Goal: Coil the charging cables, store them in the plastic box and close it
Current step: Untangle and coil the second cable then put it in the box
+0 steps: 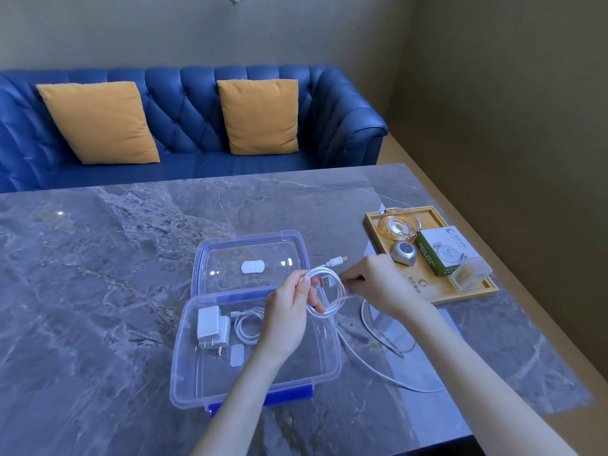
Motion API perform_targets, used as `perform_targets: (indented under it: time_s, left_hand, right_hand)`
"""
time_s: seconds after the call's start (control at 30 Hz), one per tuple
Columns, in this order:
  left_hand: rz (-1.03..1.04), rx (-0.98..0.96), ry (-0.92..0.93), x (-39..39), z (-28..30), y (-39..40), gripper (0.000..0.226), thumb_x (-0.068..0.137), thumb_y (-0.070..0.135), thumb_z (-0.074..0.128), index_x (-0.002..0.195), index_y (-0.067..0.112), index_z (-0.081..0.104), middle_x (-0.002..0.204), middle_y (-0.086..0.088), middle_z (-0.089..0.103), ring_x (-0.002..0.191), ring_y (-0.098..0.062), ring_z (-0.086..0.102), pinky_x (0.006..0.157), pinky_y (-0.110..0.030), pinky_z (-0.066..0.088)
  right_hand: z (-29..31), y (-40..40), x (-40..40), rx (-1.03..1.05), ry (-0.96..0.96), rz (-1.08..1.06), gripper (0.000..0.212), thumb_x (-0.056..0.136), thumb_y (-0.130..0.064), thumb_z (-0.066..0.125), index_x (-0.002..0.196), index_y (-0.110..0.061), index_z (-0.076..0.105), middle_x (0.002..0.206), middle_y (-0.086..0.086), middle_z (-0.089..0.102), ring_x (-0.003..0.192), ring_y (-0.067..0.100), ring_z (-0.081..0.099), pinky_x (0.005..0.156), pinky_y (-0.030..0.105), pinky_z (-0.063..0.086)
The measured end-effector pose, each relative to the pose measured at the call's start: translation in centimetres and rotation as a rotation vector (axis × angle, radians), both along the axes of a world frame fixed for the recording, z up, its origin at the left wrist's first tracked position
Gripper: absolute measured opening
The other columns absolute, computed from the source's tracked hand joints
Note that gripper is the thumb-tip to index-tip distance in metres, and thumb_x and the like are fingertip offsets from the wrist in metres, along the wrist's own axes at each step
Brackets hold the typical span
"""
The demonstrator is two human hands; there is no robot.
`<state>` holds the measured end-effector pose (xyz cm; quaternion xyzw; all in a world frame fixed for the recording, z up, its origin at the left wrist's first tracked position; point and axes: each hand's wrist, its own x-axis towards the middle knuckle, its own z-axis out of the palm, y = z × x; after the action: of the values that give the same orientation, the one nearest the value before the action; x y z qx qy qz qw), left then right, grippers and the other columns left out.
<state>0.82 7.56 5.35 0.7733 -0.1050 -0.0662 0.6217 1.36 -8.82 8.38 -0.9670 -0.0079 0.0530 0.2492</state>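
A clear plastic box [184, 383] with blue clips stands open on the marble table, its lid [210, 255] lying flat behind it. Inside the box lie a white charger plug [210, 325] and a coiled white cable [248, 325]. Above the box's right side my left hand [289, 311] grips a loop of another white cable [329, 301], whose USB plug with an orange tongue [324, 282] sticks out by my thumb. My right hand [378, 281] pinches the same cable next to the loop. The cable's slack [371, 366] trails over the table to the right.
A wooden tray [473, 291] at the right holds a glass ashtray [398, 225], a small silver gadget [403, 253], a green and white carton [441, 251] and a clear case [468, 273]. A blue sofa [184, 126] with two yellow cushions stands behind the table.
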Motion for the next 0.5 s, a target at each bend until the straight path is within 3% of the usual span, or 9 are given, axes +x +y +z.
perform_targets:
  time_s: [0.03,0.07,0.1,0.17,0.23,0.3,0.37,0.43,0.5]
  left_hand:
    - [0.005,-0.016,0.034,0.1,0.0,0.2,0.032,0.099,0.017,0.032,0.077,0.025,0.054,0.050,0.015,0.055,0.058,-0.008,0.058,0.071,-0.034,0.048]
    - [0.005,-0.028,0.063,0.2,-0.1,0.3,0.032,0.099,0.018,0.032,0.077,0.024,0.054,0.050,0.015,0.054,0.058,-0.010,0.058,0.073,-0.041,0.050]
    - [-0.001,-0.034,0.085,0.2,-0.1,0.5,0.031,0.099,0.018,0.032,0.078,0.022,0.054,0.050,0.014,0.055,0.059,-0.011,0.059,0.075,-0.043,0.051]
    - [-0.036,-0.039,0.135,0.0,0.0,0.7,0.031,0.099,0.019,0.031,0.080,0.021,0.055,0.049,0.013,0.056,0.060,-0.012,0.060,0.075,-0.040,0.053]
    - [-0.100,-0.064,0.240,-0.1,0.3,0.6,0.030,0.099,0.020,0.031,0.087,0.017,0.059,0.050,0.012,0.057,0.061,-0.011,0.060,0.075,-0.035,0.054]
    - [-0.143,-0.106,0.350,0.0,0.3,0.6,0.031,0.099,0.019,0.031,0.095,0.009,0.060,0.052,0.009,0.057,0.059,-0.009,0.060,0.075,-0.033,0.056]
    - [-0.138,-0.141,0.387,0.1,0.3,0.7,0.031,0.100,0.017,0.031,0.096,0.005,0.059,0.053,0.007,0.056,0.056,-0.009,0.059,0.072,-0.033,0.055]
    - [-0.120,-0.173,0.384,0.2,0.2,0.8,0.031,0.100,0.017,0.031,0.095,0.005,0.060,0.051,0.007,0.057,0.055,-0.009,0.059,0.071,-0.034,0.054]
    - [-0.090,-0.182,0.369,0.1,0.3,0.7,0.032,0.099,0.018,0.032,0.090,0.010,0.062,0.050,0.008,0.056,0.054,-0.008,0.058,0.069,-0.033,0.055]
  right_hand:
    - [-0.2,-0.3,0.0,0.106,-0.016,-0.026,0.020,0.081,-0.004,0.061,0.075,-0.017,0.075,0.051,0.008,0.051,0.049,0.014,0.032,0.044,0.016,0.029]
    - [-0.3,-0.5,-0.1,0.193,-0.030,-0.054,0.014,0.081,-0.007,0.065,0.086,-0.011,0.076,0.044,-0.004,0.057,0.044,0.010,0.042,0.046,0.013,0.034]
    - [-0.5,-0.7,-0.1,0.249,-0.035,-0.063,0.015,0.080,-0.009,0.067,0.091,-0.014,0.076,0.049,-0.012,0.064,0.048,0.005,0.055,0.052,0.012,0.041]
    - [-0.8,-0.9,-0.1,0.313,-0.018,-0.008,0.017,0.079,-0.009,0.069,0.093,-0.016,0.076,0.078,-0.002,0.077,0.076,0.009,0.069,0.074,0.031,0.053]
    - [-0.8,-0.6,-0.4,0.445,0.014,0.038,0.017,0.079,-0.007,0.069,0.091,-0.016,0.076,0.089,0.004,0.077,0.082,0.004,0.064,0.080,0.030,0.053]
    - [-0.7,-0.2,-0.7,0.586,0.050,0.040,0.015,0.080,-0.006,0.068,0.091,-0.012,0.076,0.084,0.006,0.074,0.069,-0.002,0.057,0.066,0.018,0.051]
    - [-0.5,0.2,-0.9,0.666,0.093,-0.002,0.014,0.081,-0.005,0.066,0.090,-0.010,0.076,0.071,0.015,0.063,0.053,0.000,0.042,0.049,0.014,0.037]
    - [-0.4,0.3,-0.9,0.726,0.158,-0.016,0.016,0.083,-0.003,0.063,0.094,-0.007,0.074,0.074,0.025,0.061,0.061,0.010,0.045,0.058,0.022,0.040]
    - [-0.3,0.6,-1.0,0.816,0.241,-0.018,0.023,0.087,0.002,0.053,0.099,-0.004,0.071,0.086,0.017,0.066,0.077,0.013,0.057,0.075,0.025,0.046]
